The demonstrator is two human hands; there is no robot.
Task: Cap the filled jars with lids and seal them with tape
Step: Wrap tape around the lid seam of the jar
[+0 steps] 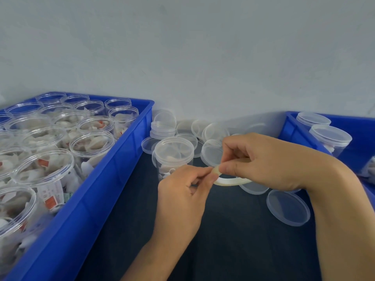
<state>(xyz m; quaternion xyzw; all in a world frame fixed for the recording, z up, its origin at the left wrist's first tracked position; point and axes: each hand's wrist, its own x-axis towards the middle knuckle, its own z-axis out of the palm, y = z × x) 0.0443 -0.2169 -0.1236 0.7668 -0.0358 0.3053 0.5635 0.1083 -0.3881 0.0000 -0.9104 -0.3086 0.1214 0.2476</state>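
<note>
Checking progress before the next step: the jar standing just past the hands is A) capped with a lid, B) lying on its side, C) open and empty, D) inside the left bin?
A: the jar stands upright on the table with a lid on top.

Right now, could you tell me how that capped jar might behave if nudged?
The capped jar looks light: thin clear plastic, loosely filled. Standing upright, taller than wide, it could tip. On the dark cloth it probably won't slide far.
</note>
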